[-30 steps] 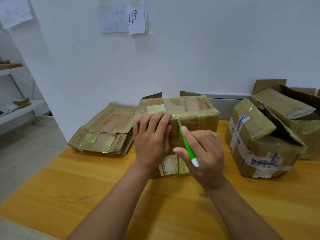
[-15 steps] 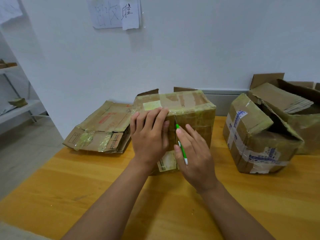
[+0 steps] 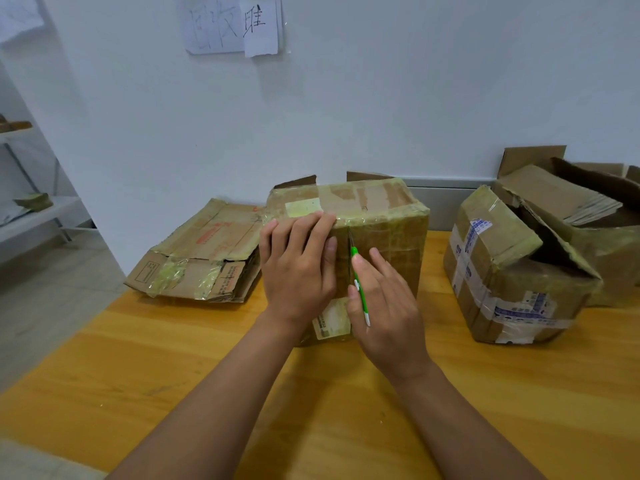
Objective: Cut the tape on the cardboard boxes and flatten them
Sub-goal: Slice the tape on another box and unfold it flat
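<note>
A taped cardboard box (image 3: pixel 384 216) stands upright in the middle of the wooden table (image 3: pixel 173 393). My left hand (image 3: pixel 298 268) presses flat against its near face, fingers reaching the top edge. My right hand (image 3: pixel 388 306) pinches a green and white cutter (image 3: pixel 360 289) between thumb and forefinger, its blade set into the vertical tape seam on the near face, a little below the top edge.
A pile of flattened cardboard (image 3: pixel 204 258) lies to the left of the box. A second taped box (image 3: pixel 509 268) sits to the right, with an open box (image 3: pixel 588 216) holding folded cardboard behind it. White wall runs close behind; a shelf (image 3: pixel 31 216) stands at far left.
My right hand has turned flatter against the box and the cutter now points straight up along the seam. The left hand stays pressed on the box.
</note>
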`<state>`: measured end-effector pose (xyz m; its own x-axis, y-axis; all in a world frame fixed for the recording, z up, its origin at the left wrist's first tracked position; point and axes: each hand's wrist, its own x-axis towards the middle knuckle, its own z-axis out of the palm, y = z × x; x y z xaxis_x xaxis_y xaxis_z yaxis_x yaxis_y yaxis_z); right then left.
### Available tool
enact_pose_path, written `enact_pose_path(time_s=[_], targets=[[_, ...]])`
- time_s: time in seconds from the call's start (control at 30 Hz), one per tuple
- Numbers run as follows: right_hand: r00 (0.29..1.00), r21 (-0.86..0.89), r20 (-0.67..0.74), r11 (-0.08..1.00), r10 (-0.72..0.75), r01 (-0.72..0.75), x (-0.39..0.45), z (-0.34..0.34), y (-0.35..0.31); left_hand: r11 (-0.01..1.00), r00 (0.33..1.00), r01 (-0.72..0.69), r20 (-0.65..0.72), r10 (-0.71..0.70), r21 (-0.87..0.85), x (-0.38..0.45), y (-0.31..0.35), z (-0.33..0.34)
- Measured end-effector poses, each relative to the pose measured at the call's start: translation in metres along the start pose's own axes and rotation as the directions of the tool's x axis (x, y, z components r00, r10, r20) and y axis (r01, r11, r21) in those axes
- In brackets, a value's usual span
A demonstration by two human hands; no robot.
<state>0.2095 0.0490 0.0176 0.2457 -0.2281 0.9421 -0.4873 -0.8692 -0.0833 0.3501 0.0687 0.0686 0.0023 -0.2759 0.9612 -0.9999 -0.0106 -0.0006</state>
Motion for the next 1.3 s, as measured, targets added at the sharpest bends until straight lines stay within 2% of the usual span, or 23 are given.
enact_pose_path(time_s=[0.67,0.9,1.0,1.1,1.3], targets=[[0.999,-0.046,0.022,0.999,0.024,-0.023,-0.004,-0.003,-0.004,1.000,0.999,-0.010,0.032,0.011,-0.010,0.000,-0.002,-0.004],[1.000,-0.035,-0.018,0.999,0.007,-0.008,-0.003,-0.006,-0.004,1.000,0.999,-0.013,0.038,0.014,-0.018,-0.001,-0.003,-0.004],[0.997,0.045,-0.022,0.996,0.078,-0.077,-0.002,-0.008,-0.009,1.000,0.999,-0.015,0.029,0.015,-0.014,0.000,-0.004,-0.003],[0.981,0.107,0.040,0.976,0.189,-0.192,0.000,-0.013,-0.017,1.000,1.000,-0.020,0.021,0.020,-0.017,0.000,-0.005,-0.002],[0.917,0.083,0.167,0.922,0.362,-0.379,0.007,-0.024,-0.029,0.999,1.000,-0.015,0.022,0.016,-0.032,-0.001,-0.004,-0.001]])
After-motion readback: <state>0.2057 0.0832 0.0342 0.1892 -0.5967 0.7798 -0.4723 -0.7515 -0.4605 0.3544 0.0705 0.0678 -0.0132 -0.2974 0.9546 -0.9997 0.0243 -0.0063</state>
